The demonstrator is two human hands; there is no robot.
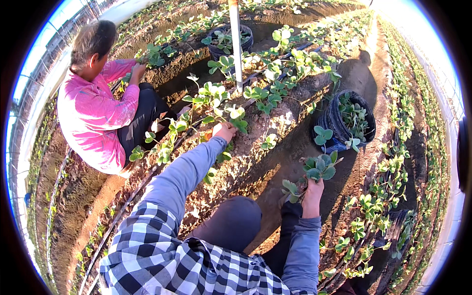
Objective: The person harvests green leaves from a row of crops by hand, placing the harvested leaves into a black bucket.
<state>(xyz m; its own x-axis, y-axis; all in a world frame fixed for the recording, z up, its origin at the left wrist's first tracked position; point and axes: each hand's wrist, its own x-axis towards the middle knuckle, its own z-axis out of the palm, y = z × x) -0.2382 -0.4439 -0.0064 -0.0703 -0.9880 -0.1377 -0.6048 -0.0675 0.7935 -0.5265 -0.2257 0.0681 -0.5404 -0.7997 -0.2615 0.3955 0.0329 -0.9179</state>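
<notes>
My left hand [225, 131] reaches onto the raised soil bed, its fingers closed at the edge of a green strawberry plant [239, 124]. The exact spot between the fingertips is partly hidden by leaves. Low over the furrow, my right hand [312, 193] grips a bunch of strawberry seedlings [320, 167], leaves spreading above and left of the fist. Just beyond that bunch, a dark plastic bucket [333, 116] leans in the furrow, holding more leafy seedlings [354, 117]. An orange-brown leaf [206, 136] shows beside my left wrist.
A co-worker in a pink top [97, 114] crouches across the bed at left, hands among leaves. A pale upright pole [236, 48] rises from the bed. Behind it stands another dark bucket [247, 38] of plants. A black drip hose [143, 182] runs along the bed.
</notes>
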